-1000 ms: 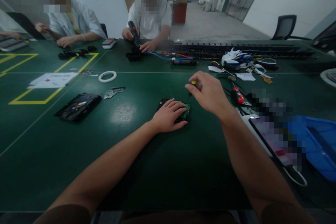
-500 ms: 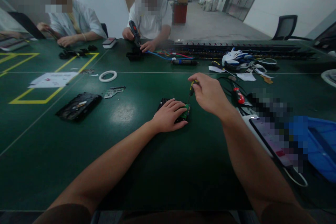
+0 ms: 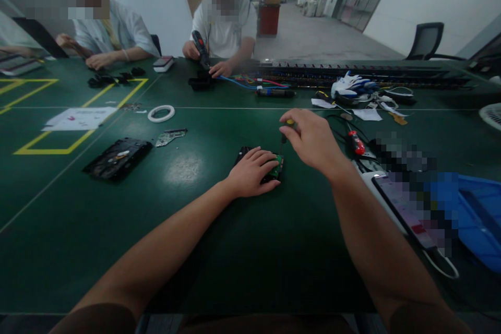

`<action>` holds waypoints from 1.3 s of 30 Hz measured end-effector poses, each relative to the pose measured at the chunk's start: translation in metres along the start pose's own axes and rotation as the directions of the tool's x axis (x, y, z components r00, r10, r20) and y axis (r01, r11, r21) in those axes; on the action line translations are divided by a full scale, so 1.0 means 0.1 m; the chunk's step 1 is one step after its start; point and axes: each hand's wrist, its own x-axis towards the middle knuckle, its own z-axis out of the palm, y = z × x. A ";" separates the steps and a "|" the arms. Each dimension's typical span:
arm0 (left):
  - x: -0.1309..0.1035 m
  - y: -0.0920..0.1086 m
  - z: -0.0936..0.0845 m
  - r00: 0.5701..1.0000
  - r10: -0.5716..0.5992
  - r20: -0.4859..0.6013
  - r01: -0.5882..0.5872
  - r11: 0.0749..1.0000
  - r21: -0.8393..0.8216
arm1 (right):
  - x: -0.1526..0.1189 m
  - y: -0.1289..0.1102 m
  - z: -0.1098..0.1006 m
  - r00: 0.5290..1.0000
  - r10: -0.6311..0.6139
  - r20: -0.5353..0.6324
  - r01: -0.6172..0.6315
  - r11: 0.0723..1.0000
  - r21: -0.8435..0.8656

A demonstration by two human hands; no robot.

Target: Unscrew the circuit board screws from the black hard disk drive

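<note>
Under my left hand [image 3: 252,173] is a hard drive [image 3: 279,167], black with a green circuit board showing. My left hand lies over it, fingers across the top and thumb along the near edge, gripping it against the table. Its left part is mostly covered. My right hand [image 3: 309,138] is closed round a small screwdriver [image 3: 284,138] with a yellow and black handle. The screwdriver stands almost upright, its thin shaft pointing down at the drive's far right corner. Whether the tip sits in a screw is too small to tell.
On the green table [image 3: 188,250] lie a black drive casing [image 3: 117,159], a loose circuit board [image 3: 170,138] and a white tape ring [image 3: 160,113]. To the right are a red screwdriver [image 3: 356,142], a phone [image 3: 405,211] and a blue bin [image 3: 477,219]. Two people work opposite.
The screwdriver's handle has turned within my right fingers, which have shifted slightly around it. My left hand and the hard drive stay in place.
</note>
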 end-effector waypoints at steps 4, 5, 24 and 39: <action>0.00 0.00 -0.01 1.000 0.005 0.000 -0.005 1.000 0.017 | 0.00 -0.03 0.00 0.999 0.053 -0.010 -0.054 0.994 -0.094; 0.00 0.00 -0.01 1.000 0.006 0.000 -0.006 1.000 0.023 | -0.01 -0.03 0.00 0.998 0.069 -0.014 -0.070 0.991 -0.112; 0.00 0.02 -0.02 1.000 0.000 0.002 0.000 1.000 0.016 | -0.01 -0.03 0.00 0.999 -0.009 0.039 0.008 0.999 0.032; 0.00 0.01 -0.01 1.000 -0.008 0.008 0.008 1.000 0.009 | -0.01 -0.07 0.01 1.000 0.020 0.005 -0.020 1.000 0.008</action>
